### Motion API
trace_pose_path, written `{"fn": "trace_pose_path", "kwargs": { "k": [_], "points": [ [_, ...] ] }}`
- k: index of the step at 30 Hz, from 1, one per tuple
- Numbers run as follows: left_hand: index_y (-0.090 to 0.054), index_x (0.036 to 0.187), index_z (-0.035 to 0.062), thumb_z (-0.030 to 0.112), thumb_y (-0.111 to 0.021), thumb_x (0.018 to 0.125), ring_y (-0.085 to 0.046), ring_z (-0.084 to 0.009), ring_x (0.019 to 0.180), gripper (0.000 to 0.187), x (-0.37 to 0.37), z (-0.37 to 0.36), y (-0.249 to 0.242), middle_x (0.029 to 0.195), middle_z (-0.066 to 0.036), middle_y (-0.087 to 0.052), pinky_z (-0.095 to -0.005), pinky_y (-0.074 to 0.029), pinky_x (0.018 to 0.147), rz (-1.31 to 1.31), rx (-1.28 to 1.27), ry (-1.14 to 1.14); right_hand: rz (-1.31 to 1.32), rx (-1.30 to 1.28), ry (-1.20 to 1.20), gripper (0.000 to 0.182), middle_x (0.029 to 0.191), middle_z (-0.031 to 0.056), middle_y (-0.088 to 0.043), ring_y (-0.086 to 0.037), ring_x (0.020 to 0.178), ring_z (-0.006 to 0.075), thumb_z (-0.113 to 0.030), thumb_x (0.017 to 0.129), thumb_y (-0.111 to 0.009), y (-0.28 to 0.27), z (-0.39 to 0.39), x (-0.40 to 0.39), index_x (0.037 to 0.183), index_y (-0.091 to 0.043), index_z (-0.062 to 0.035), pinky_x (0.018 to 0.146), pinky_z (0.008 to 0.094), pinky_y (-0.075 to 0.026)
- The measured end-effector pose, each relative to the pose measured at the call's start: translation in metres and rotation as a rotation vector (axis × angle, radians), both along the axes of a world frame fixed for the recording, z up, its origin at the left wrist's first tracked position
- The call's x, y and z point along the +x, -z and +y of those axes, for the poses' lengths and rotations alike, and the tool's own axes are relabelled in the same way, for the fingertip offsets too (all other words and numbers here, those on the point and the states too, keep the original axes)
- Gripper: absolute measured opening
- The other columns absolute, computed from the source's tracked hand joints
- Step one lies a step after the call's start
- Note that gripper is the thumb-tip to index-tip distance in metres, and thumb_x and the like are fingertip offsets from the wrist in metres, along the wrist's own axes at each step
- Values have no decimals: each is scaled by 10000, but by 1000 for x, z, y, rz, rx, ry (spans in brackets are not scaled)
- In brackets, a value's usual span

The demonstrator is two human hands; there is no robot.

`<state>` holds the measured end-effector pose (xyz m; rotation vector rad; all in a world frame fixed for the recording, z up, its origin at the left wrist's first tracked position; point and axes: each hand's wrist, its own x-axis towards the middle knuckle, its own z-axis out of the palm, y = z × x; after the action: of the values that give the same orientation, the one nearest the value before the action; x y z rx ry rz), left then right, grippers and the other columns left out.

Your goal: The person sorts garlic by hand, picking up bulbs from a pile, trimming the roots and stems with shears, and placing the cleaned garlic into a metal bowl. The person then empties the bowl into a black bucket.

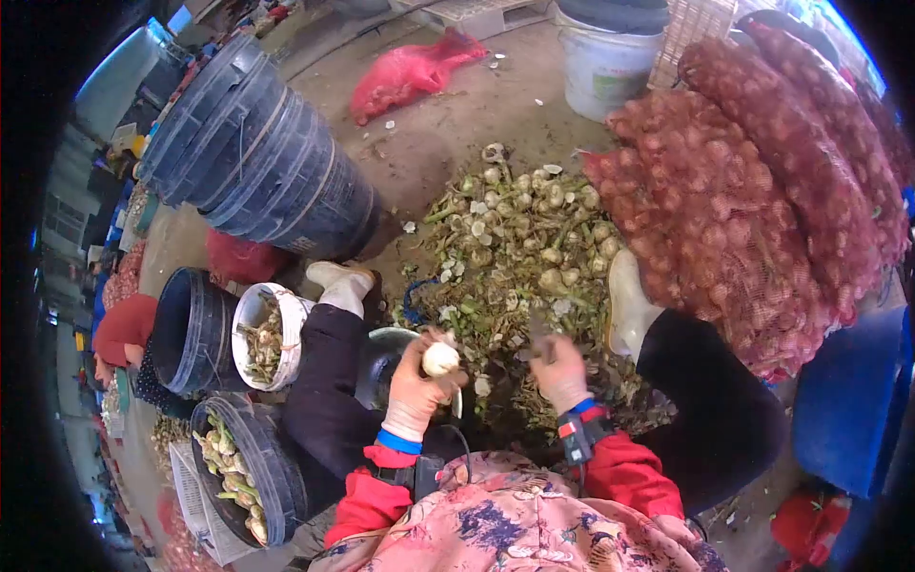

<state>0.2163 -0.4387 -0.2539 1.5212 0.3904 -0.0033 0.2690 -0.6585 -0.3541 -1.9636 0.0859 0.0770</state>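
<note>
Head view: left hand, lower center, closed around a white garlic bulb, over/near a basin between the legs. Right hand, a bit right of it: fingers curled, blurred, can't tell whether it grips anything. Garlic pile with stems and leaf scraps on ground, center. Red mesh sacks of bulbs, upper right. Stacked dark buckets, upper left; white bucket with stalky scraps, left of center; dark bucket with stemmed garlic, lower left. Blue tub, right edge.
</note>
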Motion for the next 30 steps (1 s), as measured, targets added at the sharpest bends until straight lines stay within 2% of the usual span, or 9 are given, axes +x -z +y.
{"fn": "trace_pose_path", "kwargs": {
  "k": [5,10,15,16,17,20,22,26,30],
  "points": [
    [-482,1271,81,101,-706,851,-634,-243,971,476,6,-9,-3,1125,-74,-599,-372,-538,812,-145,-768,-9,-174,103,-346,206,968,142,-595,-596,907,363,-55,711,-686,-45,25,-12,910,-633,-50,780,396,-500],
    [-485,1285,84,210,-712,859,-614,-277,1017,500,12,-28,3,1188,-101,-585,-410,-519,830,-75,-902,9,-309,47,-393,203,979,170,-603,-602,928,347,-4,719,-639,-61,23,-2,919,-616,-19,796,384,-499],
    [-514,1268,105,155,-741,821,-619,-277,947,503,8,-22,-8,1143,-109,-608,-414,-506,796,-73,-943,21,439,-194,-64,360,948,168,-689,-653,892,342,-151,683,-697,64,-15,1,1014,-641,-22,787,399,-512],
    [-517,1265,109,150,-755,807,-622,-279,932,518,2,-17,-8,1121,-108,-617,-414,-506,784,-25,-898,-71,599,238,186,318,885,98,-680,-646,801,256,-121,678,-709,26,-17,6,978,-647,-36,713,367,-515],
    [-504,1275,99,99,-735,808,-623,-280,946,521,-7,9,26,1104,-113,-623,-415,-504,771,2,-741,-129,504,275,277,285,854,70,-658,-623,768,216,-95,685,-708,33,-19,10,958,-645,-41,673,350,-505],
    [-429,1355,49,205,-791,714,-597,-314,1035,752,-13,46,20,1148,-174,-602,-411,-487,896,468,1004,98,346,379,471,235,809,34,-627,-592,721,172,-44,704,-703,60,-21,25,931,-642,-50,617,327,-484],
    [-417,1374,40,283,-839,640,-591,-330,1068,881,-11,54,52,1180,-201,-592,-394,-473,940,303,1432,6,290,442,565,219,794,26,-617,-584,708,168,-19,716,-698,66,-19,30,925,-641,-53,601,321,-473],
    [-605,1192,1,230,-717,783,-635,-215,963,482,61,3,93,1075,-154,-665,-296,-495,830,276,34,-27,175,591,638,210,800,16,-610,-557,678,148,8,742,-707,46,-7,33,930,-629,-38,580,313,-454],
    [-652,1080,-9,256,-700,790,-653,-228,922,396,167,-77,193,1027,-169,-685,-317,-513,791,483,71,74,396,725,668,193,844,18,-625,-571,712,144,19,760,-699,6,-13,40,936,-637,-31,652,301,-470]
  ]
}}
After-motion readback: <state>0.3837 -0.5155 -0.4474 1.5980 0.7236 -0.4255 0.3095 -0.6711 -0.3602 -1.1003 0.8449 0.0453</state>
